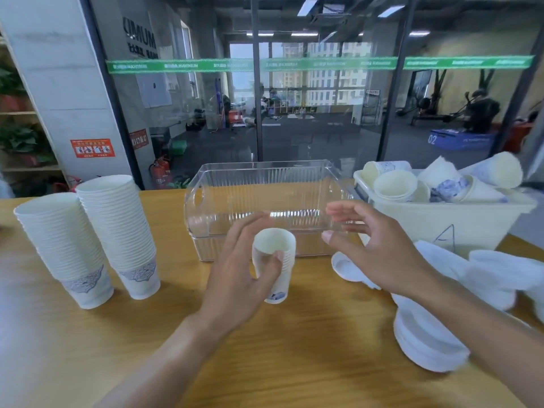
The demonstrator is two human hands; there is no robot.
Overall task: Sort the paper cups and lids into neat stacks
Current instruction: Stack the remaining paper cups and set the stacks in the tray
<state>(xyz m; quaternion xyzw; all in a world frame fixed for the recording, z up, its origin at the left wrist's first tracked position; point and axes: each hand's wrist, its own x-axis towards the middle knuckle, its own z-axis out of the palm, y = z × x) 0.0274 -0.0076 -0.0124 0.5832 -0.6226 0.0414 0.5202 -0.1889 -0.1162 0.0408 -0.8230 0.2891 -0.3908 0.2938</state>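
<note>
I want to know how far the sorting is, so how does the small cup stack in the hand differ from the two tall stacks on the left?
The small stack has only a few cups; the tall stacks have many. The small stack is held by the left hand; the tall stacks stand free on the table. All are upright white cups with blue prints.

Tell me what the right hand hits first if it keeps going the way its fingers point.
The right hand is open, fingers pointing left. Straight on, it would probably meet the small cup stack that the left hand holds, though depth is unclear and it could pass behind it.
</note>
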